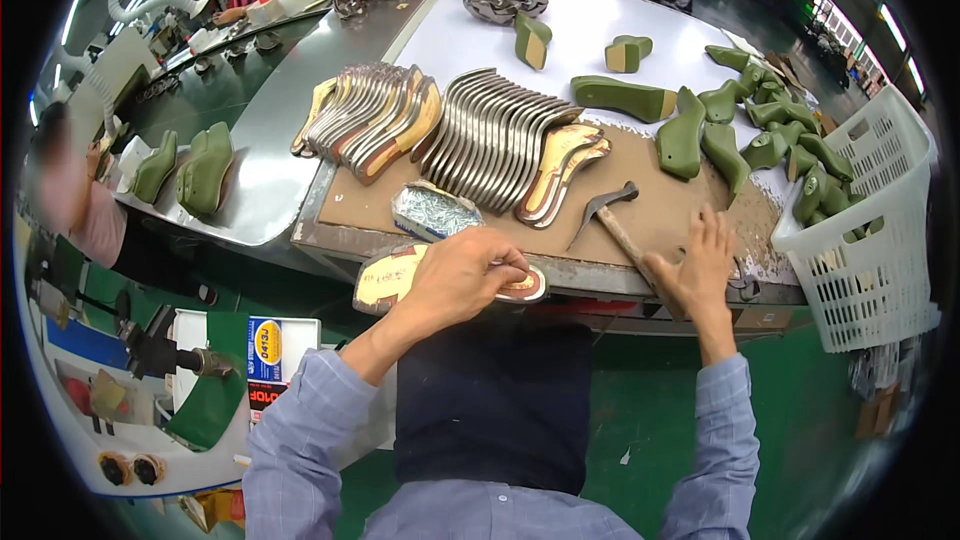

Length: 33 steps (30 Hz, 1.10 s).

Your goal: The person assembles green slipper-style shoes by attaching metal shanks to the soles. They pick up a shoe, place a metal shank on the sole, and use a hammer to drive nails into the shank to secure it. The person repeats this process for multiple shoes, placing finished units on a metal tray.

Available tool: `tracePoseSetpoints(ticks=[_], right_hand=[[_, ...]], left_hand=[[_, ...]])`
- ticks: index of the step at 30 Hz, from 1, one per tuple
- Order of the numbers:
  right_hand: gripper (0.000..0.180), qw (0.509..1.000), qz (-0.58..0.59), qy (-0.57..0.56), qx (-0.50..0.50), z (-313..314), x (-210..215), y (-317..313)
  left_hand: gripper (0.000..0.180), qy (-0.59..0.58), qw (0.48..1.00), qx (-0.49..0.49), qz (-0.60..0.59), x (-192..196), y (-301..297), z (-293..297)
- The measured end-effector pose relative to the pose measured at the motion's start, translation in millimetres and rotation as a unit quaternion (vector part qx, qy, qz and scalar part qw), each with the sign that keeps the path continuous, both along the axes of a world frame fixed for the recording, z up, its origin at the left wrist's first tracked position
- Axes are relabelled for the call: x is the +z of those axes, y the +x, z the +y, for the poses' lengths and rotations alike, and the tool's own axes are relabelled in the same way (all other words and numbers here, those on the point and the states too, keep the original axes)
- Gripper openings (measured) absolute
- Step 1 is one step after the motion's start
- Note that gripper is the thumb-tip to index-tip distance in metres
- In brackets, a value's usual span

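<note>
My left hand [462,275] is closed in a pinch over a pale yellow and brown shoe insole [385,280] at the table's front edge. Whatever sits between its fingertips is too small or hidden to make out. Just beyond that hand is a small container of nails [437,210]. My right hand [700,265] has its fingers spread above a hammer [622,232]; its thumb lies by the wooden handle. The hammer's dark head points away from me. Behind the nails, two rows of stacked insoles [495,135] stand on edge on the brown board.
Green shoe lasts [680,135] lie scattered across the right side of the table. A white perforated basket [860,260] stands at the right edge, with more lasts by its rim. On the left metal table [270,190] are green lasts [205,170]. People work at the far left.
</note>
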State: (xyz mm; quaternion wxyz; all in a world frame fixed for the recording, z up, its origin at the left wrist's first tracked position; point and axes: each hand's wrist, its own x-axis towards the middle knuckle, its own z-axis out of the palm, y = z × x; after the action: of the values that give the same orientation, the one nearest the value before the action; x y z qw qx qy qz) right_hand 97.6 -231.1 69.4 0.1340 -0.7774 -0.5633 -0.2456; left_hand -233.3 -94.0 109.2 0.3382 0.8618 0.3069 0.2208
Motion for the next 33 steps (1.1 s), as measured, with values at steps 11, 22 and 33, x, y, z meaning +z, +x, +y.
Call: tracePoseSetpoints(ticks=[11,22,33], right_hand=[[0.043,0.949,0.293,-0.059,0.099,-14,-15,-27],[0.047,0.808,0.504,0.083,0.294,-77,74,-102],[0.045,0.814,0.543,0.047,0.201,-91,70,-104]], left_hand=[[0.017,-0.033,0.994,0.046,0.092,9,5,-3],[0.017,-0.011,0.996,-0.008,0.09,7,3,-1],[0.052,0.213,0.964,-0.044,0.154,16,-14,0]])
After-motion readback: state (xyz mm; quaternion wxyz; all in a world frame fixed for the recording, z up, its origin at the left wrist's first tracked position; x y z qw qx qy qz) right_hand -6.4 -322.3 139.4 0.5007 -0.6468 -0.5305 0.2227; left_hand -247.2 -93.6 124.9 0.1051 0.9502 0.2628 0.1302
